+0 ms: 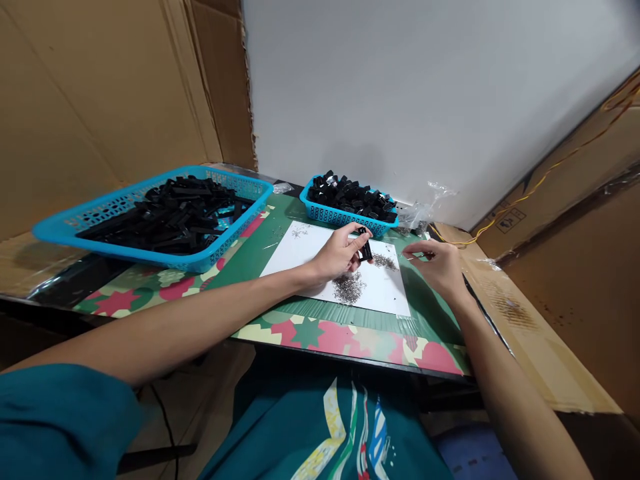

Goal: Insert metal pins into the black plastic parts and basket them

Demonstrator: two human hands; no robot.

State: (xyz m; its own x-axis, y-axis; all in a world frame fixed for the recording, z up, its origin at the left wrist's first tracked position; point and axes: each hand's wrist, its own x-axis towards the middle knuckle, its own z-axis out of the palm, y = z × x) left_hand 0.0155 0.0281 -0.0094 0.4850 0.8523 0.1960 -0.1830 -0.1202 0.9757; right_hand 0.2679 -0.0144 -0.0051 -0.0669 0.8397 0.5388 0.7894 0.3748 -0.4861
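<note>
Two bare arms reach over a green table [280,227] whose near edge carries a red, pink and cream pattern. On it lies a white sheet [285,257], with a loose heap of tiny metallic bits [349,288] toward its near side (too small to tell their shape).

Just above that heap, the left hand [336,257] holds a black part [366,245] upright between thumb and fingers, in a narrow grip. The right hand [440,265], off the sheet's right edge, pinches a thin shiny piece [417,257] with its fingertips nearly together. Between the hands is a second heap [385,261], partly behind the black part; a sparse scatter [300,231] lies at the sheet's far left corner.

To the left, a large blue basket [200,262] holds a jumbled pile of long black strips [185,210], some of its floor showing. Beyond the sheet, a smaller blue basket [340,218] is heaped above its rim with short black pieces [350,195] (a few catch the light). Crumpled clear plastic [425,210] lies just right of it, near the pale wall [400,87]. Cardboard [100,87] stands on both sides, with yellow and red wires [530,190] along the right.
</note>
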